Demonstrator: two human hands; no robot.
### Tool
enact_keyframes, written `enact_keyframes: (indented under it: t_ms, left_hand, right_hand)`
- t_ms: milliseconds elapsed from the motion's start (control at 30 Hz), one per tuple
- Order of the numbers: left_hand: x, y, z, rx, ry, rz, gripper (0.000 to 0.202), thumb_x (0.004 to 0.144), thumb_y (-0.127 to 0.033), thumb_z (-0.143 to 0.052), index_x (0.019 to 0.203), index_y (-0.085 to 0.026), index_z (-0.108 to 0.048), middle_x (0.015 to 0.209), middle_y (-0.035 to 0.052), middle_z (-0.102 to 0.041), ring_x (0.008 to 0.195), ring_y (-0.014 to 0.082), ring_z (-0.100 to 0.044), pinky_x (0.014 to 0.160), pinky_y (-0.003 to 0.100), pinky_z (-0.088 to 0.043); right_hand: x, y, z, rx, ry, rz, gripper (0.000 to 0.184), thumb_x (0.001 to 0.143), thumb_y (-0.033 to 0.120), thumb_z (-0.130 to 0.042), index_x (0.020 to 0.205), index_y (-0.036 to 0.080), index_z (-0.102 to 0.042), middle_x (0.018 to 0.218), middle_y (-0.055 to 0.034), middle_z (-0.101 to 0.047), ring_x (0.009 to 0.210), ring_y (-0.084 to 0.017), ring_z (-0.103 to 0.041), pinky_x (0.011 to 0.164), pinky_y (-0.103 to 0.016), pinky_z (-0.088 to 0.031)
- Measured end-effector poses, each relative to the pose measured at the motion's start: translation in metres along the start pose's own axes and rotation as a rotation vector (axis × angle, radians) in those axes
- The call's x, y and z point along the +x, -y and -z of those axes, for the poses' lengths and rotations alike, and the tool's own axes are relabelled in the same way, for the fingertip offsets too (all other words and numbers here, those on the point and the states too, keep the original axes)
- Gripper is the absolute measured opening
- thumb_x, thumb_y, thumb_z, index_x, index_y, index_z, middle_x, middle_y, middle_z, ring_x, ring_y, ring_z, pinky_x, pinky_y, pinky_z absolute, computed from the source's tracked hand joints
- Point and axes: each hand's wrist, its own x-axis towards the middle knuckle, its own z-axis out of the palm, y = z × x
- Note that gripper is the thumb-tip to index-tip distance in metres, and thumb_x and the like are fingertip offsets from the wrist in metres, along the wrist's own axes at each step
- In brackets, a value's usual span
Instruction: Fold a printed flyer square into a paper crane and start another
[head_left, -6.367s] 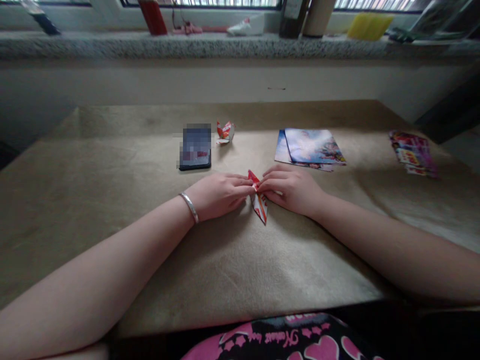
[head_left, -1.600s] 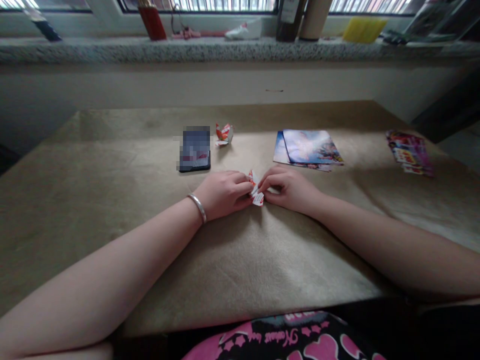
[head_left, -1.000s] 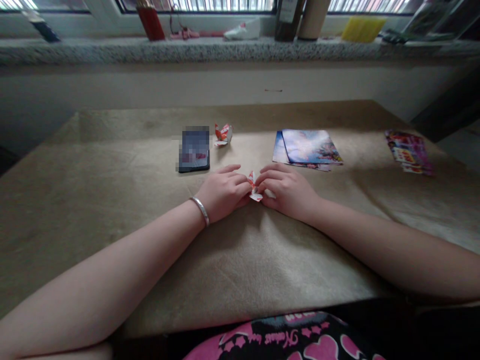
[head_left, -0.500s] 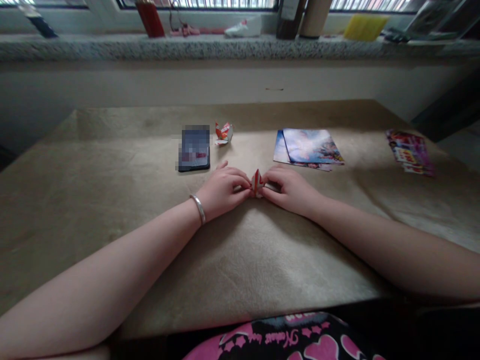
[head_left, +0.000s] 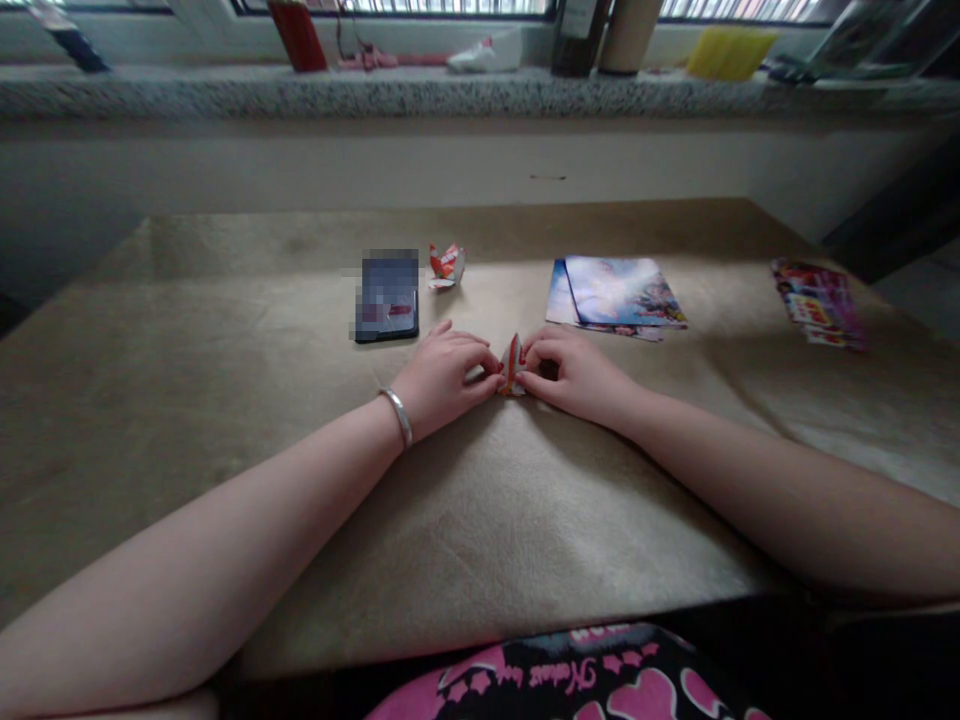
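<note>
Between my two hands stands a small piece of folded paper (head_left: 513,367), red, white and orange, its tip pointing up. My left hand (head_left: 451,375), with a silver bangle at the wrist, pinches its left side between thumb and fingers. The right side is pinched by my right hand (head_left: 568,372). Both hands rest low over the table, and the fingers partly cover the paper. Just beyond my left hand sits another folded paper piece (head_left: 447,266) in orange and white, standing on its own.
A phone (head_left: 387,295), partly blurred, lies beyond my left hand. Overlapping picture sheets (head_left: 622,290) are beyond my right hand, and colourful printed packets (head_left: 819,304) lie farther right. Behind the tan-covered table (head_left: 487,520), a granite sill (head_left: 420,97) carries bottles and a yellow object (head_left: 730,54).
The folded paper has turned and tilted slightly between my fingers. My right fingers have shifted a little along its edge; both hands stay in nearly the same place.
</note>
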Motion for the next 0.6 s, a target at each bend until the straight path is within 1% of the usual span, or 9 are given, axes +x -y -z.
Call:
enact_keyframes:
  t_ms: [100,200,300,400,500,600]
  left_hand:
    - [-0.002,0.0,0.004,-0.035,0.049,-0.013,0.013,0.082,-0.031,-0.059,0.085,-0.02,-0.064,0.094,0.0014,-0.069,0.096,0.0175,-0.061,0.108,0.051,-0.021]
    - [-0.006,0.002,0.007,-0.065,0.089,-0.055,0.015,0.081,-0.033,-0.06,0.092,-0.022,-0.064,0.1,0.0014,-0.068,0.105,0.0199,-0.059,0.108,0.053,-0.02]
    - [-0.009,0.004,0.008,-0.023,0.066,-0.125,0.012,0.082,-0.032,-0.059,0.089,-0.024,-0.066,0.102,-0.0001,-0.069,0.112,0.0209,-0.056,0.11,0.053,-0.018]
    - [-0.011,0.003,0.008,0.072,0.023,-0.198,0.012,0.083,-0.031,-0.059,0.086,-0.025,-0.068,0.102,-0.0015,-0.07,0.11,0.0206,-0.057,0.111,0.05,-0.019]
    - [-0.012,-0.001,0.01,0.156,0.012,-0.26,0.015,0.086,-0.035,-0.057,0.088,-0.026,-0.069,0.103,-0.0021,-0.07,0.109,0.0209,-0.056,0.11,0.049,-0.023]
    - [-0.013,-0.004,0.011,0.224,-0.002,-0.328,0.018,0.089,-0.035,-0.053,0.089,-0.027,-0.068,0.101,-0.004,-0.07,0.108,0.0192,-0.056,0.112,0.047,-0.023]
  right_hand:
    - [-0.001,0.0,0.002,0.034,0.0,0.047,0.011,0.078,0.021,-0.061,0.068,0.019,-0.06,0.088,-0.0063,-0.066,0.088,-0.019,-0.059,0.084,-0.035,-0.042]
    - [-0.005,0.001,0.004,0.044,0.015,0.127,0.005,0.079,0.02,-0.06,0.074,0.019,-0.062,0.084,-0.005,-0.066,0.084,-0.017,-0.058,0.079,-0.032,-0.043]
    - [-0.009,0.002,0.006,0.006,0.053,0.197,0.003,0.078,0.02,-0.06,0.077,0.019,-0.063,0.08,-0.0043,-0.065,0.079,-0.017,-0.056,0.074,-0.03,-0.044]
    - [-0.013,0.005,0.008,-0.057,0.083,0.244,0.003,0.078,0.02,-0.062,0.078,0.019,-0.065,0.081,-0.0053,-0.065,0.079,-0.017,-0.055,0.072,-0.029,-0.043]
    - [-0.016,0.008,0.008,-0.13,0.091,0.267,0.008,0.081,0.023,-0.061,0.076,0.019,-0.066,0.08,-0.0059,-0.065,0.079,-0.018,-0.055,0.071,-0.03,-0.043]
    - [-0.018,0.01,0.009,-0.186,0.089,0.269,0.009,0.082,0.024,-0.06,0.078,0.019,-0.068,0.081,-0.0064,-0.065,0.08,-0.019,-0.054,0.072,-0.032,-0.044]
